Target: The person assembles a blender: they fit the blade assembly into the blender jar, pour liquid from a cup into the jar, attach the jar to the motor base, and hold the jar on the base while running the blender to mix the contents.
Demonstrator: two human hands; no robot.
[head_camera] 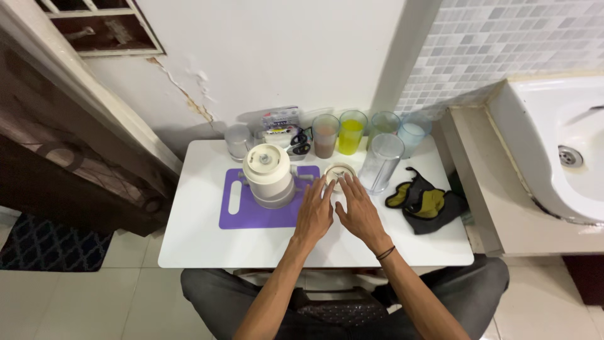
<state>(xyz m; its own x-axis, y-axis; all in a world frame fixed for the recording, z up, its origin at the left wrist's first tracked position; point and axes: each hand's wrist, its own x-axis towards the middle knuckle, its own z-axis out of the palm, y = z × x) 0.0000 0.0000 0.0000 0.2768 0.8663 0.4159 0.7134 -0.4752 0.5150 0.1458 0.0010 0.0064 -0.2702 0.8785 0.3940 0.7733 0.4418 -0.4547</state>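
Both hands flat, fingers spread, holding nothing. Left hand (314, 212) lies on the table (195, 242) with fingertips at the left rim of a small round cap (340, 171); right hand (360, 211) lies just beside it, fingertips reaching the cap's lower right edge. One cap, cream with a darker centre, sits on the table near mid-width, between the mat and a tall clear jar (381, 162). Whether fingertips actually touch the cap: cannot tell for sure, they overlap its edge. One black band on the right wrist.

Left of the cap: one purple mat (236, 211) with a slot handle, one cream blender base (269, 175) standing upright on it, touching the mat only.

Right of the cap: one tall clear jar, upright, near the right fingertips. Further right, one black-and-yellow cloth (423, 201), crumpled, near the table's right edge.

Back row along the wall, counted left to right: one frosted glass (238, 140), one white packet (280, 119), one black cord (299, 143), then four cups: brown (325, 135), yellow (351, 132), clear (384, 122), pale blue (412, 135). Six drinking-type vessels in all with the jar.

One white table, one white sink (553, 145) well apart at right, tiled wall behind it. Person's knees show below the table.
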